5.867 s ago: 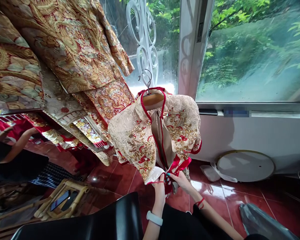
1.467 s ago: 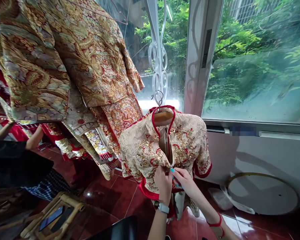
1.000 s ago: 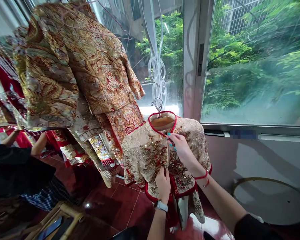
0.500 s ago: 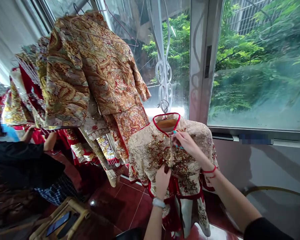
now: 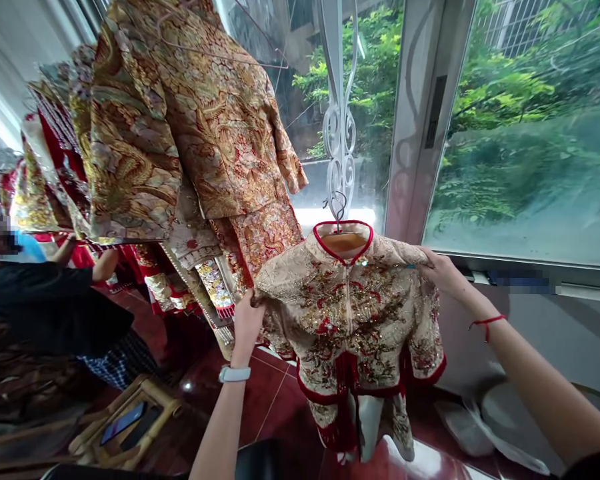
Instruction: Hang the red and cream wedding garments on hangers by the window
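Observation:
An embroidered cream jacket (image 5: pixel 350 300) with red trim hangs on a hanger (image 5: pixel 337 212) from a white scrolled metal stand (image 5: pixel 336 133). Its front is closed up to the collar. My left hand (image 5: pixel 250 317), a pale watch at the wrist, pinches the jacket's shoulder or sleeve on the left. On the right, my right hand (image 5: pixel 437 270), with a red cord on the wrist, grips the other shoulder, fingers closed on the cloth. Between both hands the fabric is spread sideways. A matching lower garment (image 5: pixel 330 420) shows below the jacket's hem.
Gold and red brocade garments (image 5: pixel 220 127) hang at the left. Beyond them a person in a dark top (image 5: pixel 55 307) reaches into other clothes. Two flat dark devices, one a phone (image 5: pixel 123 423), lie on a bamboo stool (image 5: pixel 170 407). A window (image 5: pixel 525 167) stands behind.
Both hands have left the jacket's front opening and moved apart to its shoulders, left hand leftward and up, right hand rightward. The view has shifted slightly.

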The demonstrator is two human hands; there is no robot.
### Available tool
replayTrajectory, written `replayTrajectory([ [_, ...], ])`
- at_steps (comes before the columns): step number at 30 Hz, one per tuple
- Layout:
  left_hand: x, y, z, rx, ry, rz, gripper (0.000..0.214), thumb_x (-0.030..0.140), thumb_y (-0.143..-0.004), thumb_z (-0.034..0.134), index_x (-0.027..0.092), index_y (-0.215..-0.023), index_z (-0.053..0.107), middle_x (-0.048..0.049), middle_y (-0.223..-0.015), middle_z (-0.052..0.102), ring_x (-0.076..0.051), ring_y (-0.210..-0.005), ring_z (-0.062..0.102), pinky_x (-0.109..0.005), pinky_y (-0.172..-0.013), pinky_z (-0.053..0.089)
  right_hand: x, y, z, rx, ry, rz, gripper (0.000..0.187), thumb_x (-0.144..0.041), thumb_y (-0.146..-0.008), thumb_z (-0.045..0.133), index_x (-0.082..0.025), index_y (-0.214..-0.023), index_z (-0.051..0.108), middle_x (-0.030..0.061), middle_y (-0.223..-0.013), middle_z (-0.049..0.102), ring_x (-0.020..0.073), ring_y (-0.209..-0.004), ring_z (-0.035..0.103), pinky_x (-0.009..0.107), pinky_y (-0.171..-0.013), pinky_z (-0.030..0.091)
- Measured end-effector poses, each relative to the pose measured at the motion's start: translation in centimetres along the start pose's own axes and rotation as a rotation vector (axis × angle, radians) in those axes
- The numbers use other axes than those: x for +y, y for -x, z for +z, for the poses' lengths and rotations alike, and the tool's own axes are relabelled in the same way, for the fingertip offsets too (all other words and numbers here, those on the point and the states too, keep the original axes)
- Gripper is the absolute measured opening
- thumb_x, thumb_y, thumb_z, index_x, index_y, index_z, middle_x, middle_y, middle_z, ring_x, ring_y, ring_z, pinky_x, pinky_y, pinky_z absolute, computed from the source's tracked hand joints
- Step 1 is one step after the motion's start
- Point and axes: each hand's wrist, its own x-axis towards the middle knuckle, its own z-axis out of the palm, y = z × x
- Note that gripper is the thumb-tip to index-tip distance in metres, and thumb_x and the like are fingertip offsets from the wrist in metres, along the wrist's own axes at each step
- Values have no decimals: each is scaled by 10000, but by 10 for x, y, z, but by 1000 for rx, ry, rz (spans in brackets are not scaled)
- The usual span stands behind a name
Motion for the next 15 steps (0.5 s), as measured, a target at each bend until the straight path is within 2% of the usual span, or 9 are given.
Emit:
replayTrajectory([
  [2, 6, 17, -3, 166, -45, -8, 245, 237, -761, 538, 165, -968, 646, -44, -819, 691, -203, -715, 605, -317, -725, 476, 1, 3, 3, -48, -40, -11, 459, -309, -818, 500, -129, -1227, 605, 116, -1043, 726, 285, -923, 680, 379, -825, 543],
  [5, 6, 42, 5, 392, 33, -38, 320, 380, -825, 538, 157, -1036, 630, -91, -916, 697, -242, -819, 628, -346, -768, 484, 3, 5, 7, -67, -104, 3, 454, -341, -837, 485, -146, -1225, 618, 110, -1121, 711, 289, -1010, 663, 400, -883, 533],
  [7, 2, 50, 16, 394, 62, -89, 435, 497, -803, 583, 157, -1072, 621, -112, -937, 689, -275, -855, 635, -381, -793, 488, 5, 2, 6, -84, -129, 22, 457, -382, -853, 485, -151, -1223, 620, 111, -1126, 709, 293, -1032, 654, 416, -906, 524],
  [10, -17, 52, 30, 306, 118, -151, 595, 567, -704, 683, 178, -1143, 583, -102, -968, 657, -284, -899, 626, -410, -838, 494, 7, -4, 0, -111, -168, 41, 474, -475, -862, 507, -162, -1196, 629, 120, -1148, 698, 303, -1073, 636, 428, -945, 501],
  [13, -59, 73, 42, 372, 333, -263, 785, 564, -647, 721, 209, -1284, 430, -96, -1123, 580, -243, -999, 598, -396, -908, 490, 14, 4, -1, -93, -323, 133, 525, -583, -862, 484, -194, -1189, 617, 131, -1222, 662, 293, -1116, 618, 397, -937, 504],
  [14, -76, 86, 47, 400, 417, -337, 780, 568, -662, 697, 220, -1291, 393, -89, -1138, 565, -228, -1002, 600, -395, -914, 491, 17, 15, 3, -75, -387, 196, 544, -610, -851, 483, -204, -1192, 605, 134, -1229, 657, 288, -1099, 627, 386, -902, 522],
  [15, -92, 102, 53, 378, 488, -438, 670, 576, -723, 623, 232, -1254, 400, -75, -1098, 575, -214, -977, 616, -404, -907, 496, 21, 31, 10, -39, -440, 267, 559, -628, -833, 493, -211, -1192, 595, 136, -1219, 658, 285, -1080, 635, 382, -869, 535],
])
